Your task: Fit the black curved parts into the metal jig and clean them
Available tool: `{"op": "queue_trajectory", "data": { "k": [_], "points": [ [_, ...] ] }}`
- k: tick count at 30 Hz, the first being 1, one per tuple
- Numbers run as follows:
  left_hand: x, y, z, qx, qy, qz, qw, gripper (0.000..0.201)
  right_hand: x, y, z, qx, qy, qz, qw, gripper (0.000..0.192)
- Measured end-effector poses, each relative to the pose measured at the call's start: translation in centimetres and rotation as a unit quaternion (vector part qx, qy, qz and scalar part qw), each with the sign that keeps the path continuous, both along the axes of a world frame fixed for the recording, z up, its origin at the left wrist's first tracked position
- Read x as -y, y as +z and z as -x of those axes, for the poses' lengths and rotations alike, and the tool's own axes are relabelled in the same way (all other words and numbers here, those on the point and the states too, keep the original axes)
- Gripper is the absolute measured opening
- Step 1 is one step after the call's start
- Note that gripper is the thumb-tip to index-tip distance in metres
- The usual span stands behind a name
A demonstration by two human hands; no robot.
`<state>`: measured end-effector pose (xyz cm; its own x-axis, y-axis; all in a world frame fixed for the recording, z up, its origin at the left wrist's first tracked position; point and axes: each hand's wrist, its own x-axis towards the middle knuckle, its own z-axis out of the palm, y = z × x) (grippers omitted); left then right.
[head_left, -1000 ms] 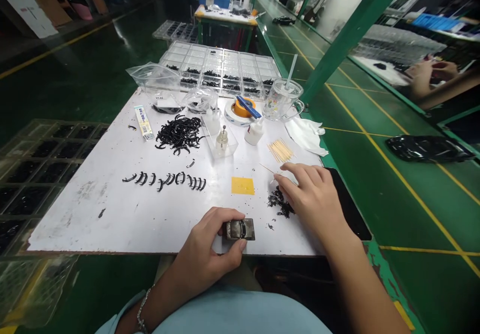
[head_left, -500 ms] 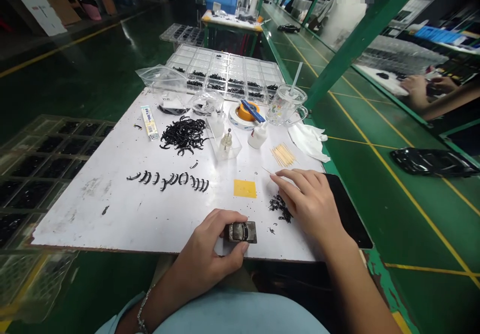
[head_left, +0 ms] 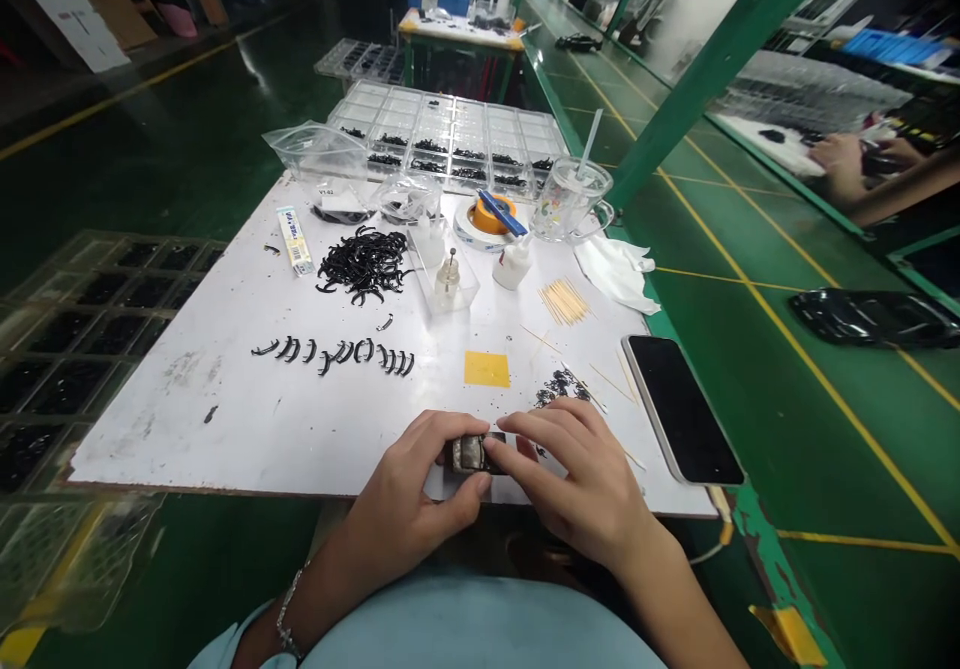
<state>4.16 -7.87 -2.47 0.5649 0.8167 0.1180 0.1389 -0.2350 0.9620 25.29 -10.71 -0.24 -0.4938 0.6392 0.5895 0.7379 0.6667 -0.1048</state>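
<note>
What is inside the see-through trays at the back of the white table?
The clear trays hold little heaps of small black pieces in some pockets; other pockets look bare. The plastic bag and cup in front cover the nearest pockets, so their contents stay hidden.

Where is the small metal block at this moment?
In the head view, the small metal block sits at the near edge of the white table, held between the left hand and right hand, just below the yellow square.
</note>
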Motion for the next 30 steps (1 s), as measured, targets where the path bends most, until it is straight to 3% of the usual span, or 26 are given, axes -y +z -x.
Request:
{"op": "queue_trajectory", "data": {
  "k": [3, 7, 17, 25, 27, 30],
  "points": [
    [0.1, -0.1, 0.0, -0.002, 0.007, 0.013, 1.000, 0.041, 0.0, 0.3, 0.3, 0.060, -0.005, -0.048, 0.997, 0.019],
    [0.1, -0.2, -0.1, 0.004, 0.005, -0.002, 1.000, 0.036, -0.2, 0.2, 0.6, 0.066, -0.012, -0.065, 0.996, 0.019],
    [0.5, -0.1, -0.2, -0.023, 0.029, 0.039, 0.999, 0.034, 0.9, -0.4, -0.8, -0.098, -0.032, 0.026, 0.994, 0.043],
    [0.7, -0.4, 0.5, -0.029, 0.025, 0.067, 0.997, 0.039, 2.6, -2.3, -1.7, -0.148, -0.082, 0.045, 0.985, 0.037],
    [0.3, 0.1, 0.9, -0.066, 0.014, 0.044, 0.997, 0.041, 2.9, -3.1, -1.7, -0.158, -0.100, 0.042, 0.981, 0.036],
    [-1.0, 1.5, 1.5, -0.108, 0.035, -0.051, 0.992, 0.044, 3.1, -4.0, -1.7, -0.180, -0.139, 0.031, 0.973, 0.032]
  ]
}}
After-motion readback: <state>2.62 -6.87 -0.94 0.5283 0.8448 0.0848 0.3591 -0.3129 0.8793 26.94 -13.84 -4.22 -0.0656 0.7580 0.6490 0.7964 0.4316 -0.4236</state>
